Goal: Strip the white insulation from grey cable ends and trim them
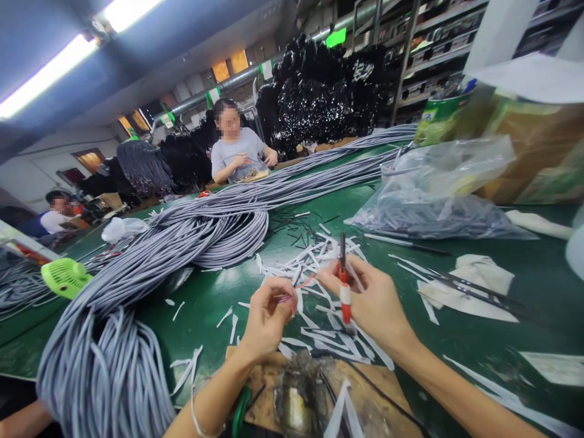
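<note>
My left hand (pixel 269 313) pinches thin coloured wires (pixel 285 299) just left of the middle of the head view. To its right, my right hand (pixel 369 298) holds a red-handled tool (pixel 345 304) with a white band and a dark tip pointing up. A reddish wire (pixel 306 282) runs between the fingertips of both hands. White strips (pixel 319 258) lie scattered on the green table (pixel 219 359) around and beneath the hands. Below them sits a wooden board (pixel 383 389) with a soiled metal piece (pixel 295 404) on it.
Thick bundles of grey cable (pixel 137 267) cover the left and run across the back. On the right are a clear bag (pixel 433 201), scissors (pixel 474 289) on cloth, and a cardboard box (pixel 547 146). A person (pixel 239 149) sits across the table; another is far left.
</note>
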`<move>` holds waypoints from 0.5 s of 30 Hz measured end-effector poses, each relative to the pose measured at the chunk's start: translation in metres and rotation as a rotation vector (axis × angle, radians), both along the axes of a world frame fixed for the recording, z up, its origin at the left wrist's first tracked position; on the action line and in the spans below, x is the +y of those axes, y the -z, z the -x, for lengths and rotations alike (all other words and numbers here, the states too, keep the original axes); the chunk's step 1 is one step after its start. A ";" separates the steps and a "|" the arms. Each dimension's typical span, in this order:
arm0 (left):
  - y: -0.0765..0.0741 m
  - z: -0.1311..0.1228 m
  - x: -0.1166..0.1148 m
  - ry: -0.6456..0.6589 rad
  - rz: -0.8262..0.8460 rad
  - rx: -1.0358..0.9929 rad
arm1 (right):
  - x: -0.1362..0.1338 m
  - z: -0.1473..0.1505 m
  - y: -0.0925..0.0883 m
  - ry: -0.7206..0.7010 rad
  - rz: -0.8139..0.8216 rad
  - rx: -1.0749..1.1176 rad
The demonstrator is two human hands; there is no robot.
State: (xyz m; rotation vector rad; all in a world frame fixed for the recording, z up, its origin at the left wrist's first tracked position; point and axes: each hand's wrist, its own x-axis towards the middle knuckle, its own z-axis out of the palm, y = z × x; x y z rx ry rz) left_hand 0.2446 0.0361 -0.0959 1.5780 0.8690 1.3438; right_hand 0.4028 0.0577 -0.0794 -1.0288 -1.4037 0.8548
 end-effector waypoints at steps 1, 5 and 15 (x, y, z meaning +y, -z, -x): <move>0.000 0.001 -0.001 -0.080 -0.093 0.043 | -0.002 -0.002 -0.001 0.032 -0.069 -0.089; 0.001 0.004 -0.002 -0.249 -0.398 0.181 | -0.008 -0.001 -0.001 -0.046 -0.271 -0.396; -0.001 0.007 -0.001 -0.331 -0.603 0.326 | -0.003 0.000 0.008 0.009 -0.395 -0.591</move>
